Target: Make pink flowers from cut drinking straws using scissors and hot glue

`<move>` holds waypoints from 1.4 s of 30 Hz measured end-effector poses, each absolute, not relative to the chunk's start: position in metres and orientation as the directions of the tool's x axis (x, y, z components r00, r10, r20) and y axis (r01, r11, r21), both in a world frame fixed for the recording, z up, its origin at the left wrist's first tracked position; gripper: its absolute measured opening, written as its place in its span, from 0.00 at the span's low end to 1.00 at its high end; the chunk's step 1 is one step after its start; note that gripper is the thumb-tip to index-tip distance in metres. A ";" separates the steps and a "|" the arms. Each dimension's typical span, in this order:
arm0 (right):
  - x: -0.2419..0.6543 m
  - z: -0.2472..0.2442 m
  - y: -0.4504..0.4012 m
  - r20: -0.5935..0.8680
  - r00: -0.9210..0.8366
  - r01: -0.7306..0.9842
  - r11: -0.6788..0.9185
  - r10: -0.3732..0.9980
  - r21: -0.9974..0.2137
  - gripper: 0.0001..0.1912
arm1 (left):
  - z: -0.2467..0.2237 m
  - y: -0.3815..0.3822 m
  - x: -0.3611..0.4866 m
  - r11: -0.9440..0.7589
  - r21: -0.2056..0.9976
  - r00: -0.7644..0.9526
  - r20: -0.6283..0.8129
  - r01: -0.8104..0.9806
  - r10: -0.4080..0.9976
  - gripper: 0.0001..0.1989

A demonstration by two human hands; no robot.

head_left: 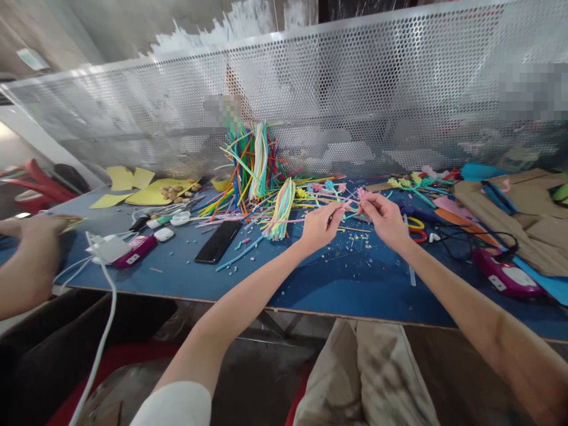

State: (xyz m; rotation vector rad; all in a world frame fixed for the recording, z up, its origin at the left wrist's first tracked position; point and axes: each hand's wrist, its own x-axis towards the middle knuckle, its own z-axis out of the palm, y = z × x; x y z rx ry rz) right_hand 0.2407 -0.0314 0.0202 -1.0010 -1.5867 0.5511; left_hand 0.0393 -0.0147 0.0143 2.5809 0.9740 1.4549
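My left hand (323, 226) pinches a pink pipe cleaner (345, 205) above the blue table. Close beside it, my right hand (385, 220) has thumb and fingers pressed together at a fuzzy pink pipe-cleaner piece (362, 193). Whether the two pink parts join is too small to tell. Left of my hands lies a bundle of pastel pipe cleaners (280, 210), with a taller mixed-colour stack (251, 163) behind it. Small pink, blue and yellow curled pieces (329, 186) lie just past my fingers.
A black phone (218, 241) lies left of my hands. Scissors (417, 228) and a purple device (506, 273) with a black cable are to the right, near brown paper (528, 219). Another person's hand (33, 248) is at far left. A perforated metal screen (355, 94) stands behind.
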 end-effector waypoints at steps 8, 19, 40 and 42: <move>0.236 0.025 -0.040 0.588 -0.015 0.278 0.569 0.808 -0.774 0.12 | 0.008 -0.008 0.041 -0.831 0.289 0.406 0.766 0.475 0.498 0.17; 0.233 0.026 -0.048 0.582 -0.140 0.298 0.594 0.801 -0.747 0.13 | 0.010 -0.009 0.040 -0.831 0.247 0.405 0.782 0.498 0.475 0.17; 0.236 0.023 -0.050 0.578 -0.160 0.198 0.600 0.800 -0.775 0.10 | 0.011 -0.011 0.040 -0.857 0.249 0.333 0.844 0.452 0.420 0.12; 0.236 0.022 -0.050 0.571 -0.152 0.188 0.590 0.807 -0.785 0.10 | 0.011 -0.012 0.040 -0.860 0.237 0.339 0.846 0.452 0.412 0.11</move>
